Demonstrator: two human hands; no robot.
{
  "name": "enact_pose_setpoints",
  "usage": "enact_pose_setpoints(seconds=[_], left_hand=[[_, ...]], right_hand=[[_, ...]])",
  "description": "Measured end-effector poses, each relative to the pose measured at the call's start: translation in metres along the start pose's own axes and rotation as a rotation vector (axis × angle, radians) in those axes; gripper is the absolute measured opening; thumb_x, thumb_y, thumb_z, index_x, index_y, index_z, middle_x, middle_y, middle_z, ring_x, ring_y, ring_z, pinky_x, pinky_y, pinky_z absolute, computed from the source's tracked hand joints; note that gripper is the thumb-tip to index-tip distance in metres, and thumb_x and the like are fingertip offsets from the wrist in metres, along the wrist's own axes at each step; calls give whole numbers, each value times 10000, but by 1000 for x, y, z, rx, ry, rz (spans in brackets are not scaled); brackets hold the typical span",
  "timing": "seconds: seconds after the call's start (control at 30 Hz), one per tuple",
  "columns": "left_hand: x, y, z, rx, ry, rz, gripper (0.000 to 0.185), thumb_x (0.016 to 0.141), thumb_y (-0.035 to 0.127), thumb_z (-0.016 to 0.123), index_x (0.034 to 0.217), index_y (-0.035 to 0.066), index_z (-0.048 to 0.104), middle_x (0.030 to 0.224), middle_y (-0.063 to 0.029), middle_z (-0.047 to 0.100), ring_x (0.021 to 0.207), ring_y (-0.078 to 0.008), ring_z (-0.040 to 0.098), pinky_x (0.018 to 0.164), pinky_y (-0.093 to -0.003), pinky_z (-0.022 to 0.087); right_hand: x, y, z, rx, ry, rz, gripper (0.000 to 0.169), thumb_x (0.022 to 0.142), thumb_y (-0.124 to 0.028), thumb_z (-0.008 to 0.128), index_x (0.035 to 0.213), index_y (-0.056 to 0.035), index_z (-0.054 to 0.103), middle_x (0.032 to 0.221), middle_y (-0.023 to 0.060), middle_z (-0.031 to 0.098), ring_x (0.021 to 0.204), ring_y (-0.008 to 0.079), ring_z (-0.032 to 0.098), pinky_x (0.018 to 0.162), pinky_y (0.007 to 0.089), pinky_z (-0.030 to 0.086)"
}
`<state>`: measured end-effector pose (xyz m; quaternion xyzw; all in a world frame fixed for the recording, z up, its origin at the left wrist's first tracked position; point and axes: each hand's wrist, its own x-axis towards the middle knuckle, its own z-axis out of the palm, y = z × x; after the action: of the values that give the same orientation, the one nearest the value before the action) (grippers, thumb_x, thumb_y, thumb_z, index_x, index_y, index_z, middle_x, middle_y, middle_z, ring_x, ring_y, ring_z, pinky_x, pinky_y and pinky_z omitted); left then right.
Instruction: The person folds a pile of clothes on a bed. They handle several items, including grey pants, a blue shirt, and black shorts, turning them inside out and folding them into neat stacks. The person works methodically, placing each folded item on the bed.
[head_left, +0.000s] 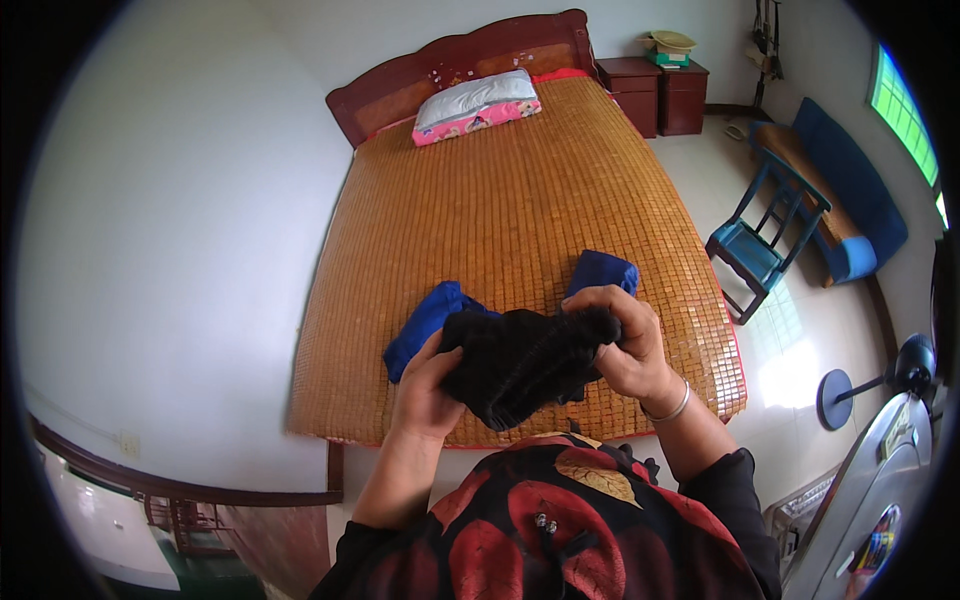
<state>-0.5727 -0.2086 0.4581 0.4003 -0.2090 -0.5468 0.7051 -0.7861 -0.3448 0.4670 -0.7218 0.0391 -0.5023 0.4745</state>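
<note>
A piece of black cloth (517, 364), gathered and bunched, is held up over the near end of the bed. My left hand (431, 390) grips its left side between thumb and fingers. At its upper right edge my right hand (634, 345), with a bangle on the wrist, pinches a rolled part. Behind my left hand a bright blue cloth item (420, 330) lies on the bed mat, partly hidden by the black cloth. A folded dark blue cloth item (604, 271) lies just beyond my right hand.
The bed (517, 195) has a tiled mat, a wooden headboard (465, 56) and a pillow (476, 101) on pink folded fabric. To the right are a blue chair (754, 251), a blue sofa (851, 187), two bedside cabinets (630, 94) and a black fan (915, 364). A wall stands left.
</note>
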Motion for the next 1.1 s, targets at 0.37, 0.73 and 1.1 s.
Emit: enact_pose_setpoints(seconds=[0.37, 0.73, 1.1], left_hand=[[-25, -22, 14, 1022, -205, 801, 877, 792, 472, 731, 1415, 9, 321, 1307, -161, 500, 1142, -283, 526, 1002, -405, 393], [-59, 59, 8, 809, -116, 1073, 320, 846, 188, 724, 1028, -60, 635, 1064, -126, 649, 1000, -186, 600, 866, -283, 468], [-165, 162, -63, 680, -20, 1176, 205, 831, -42, 660, 1035, -58, 652, 969, -63, 686, 895, -130, 621, 836, -257, 485]], right_hand=[[32, -13, 7, 159, -111, 123, 261, 789, -23, 527, 1036, 39, 583, 838, 102, 627, 794, 162, 620, 716, 273, 484], [55, -67, 50, 362, -369, 139, 300, 848, -34, 540, 1141, 31, 545, 994, 36, 609, 936, 102, 548, 840, 246, 447], [80, -127, 198, -268, -289, -324, 590, 712, -151, 812, 1220, -46, 532, 1031, 185, 656, 963, 294, 680, 799, 341, 536]])
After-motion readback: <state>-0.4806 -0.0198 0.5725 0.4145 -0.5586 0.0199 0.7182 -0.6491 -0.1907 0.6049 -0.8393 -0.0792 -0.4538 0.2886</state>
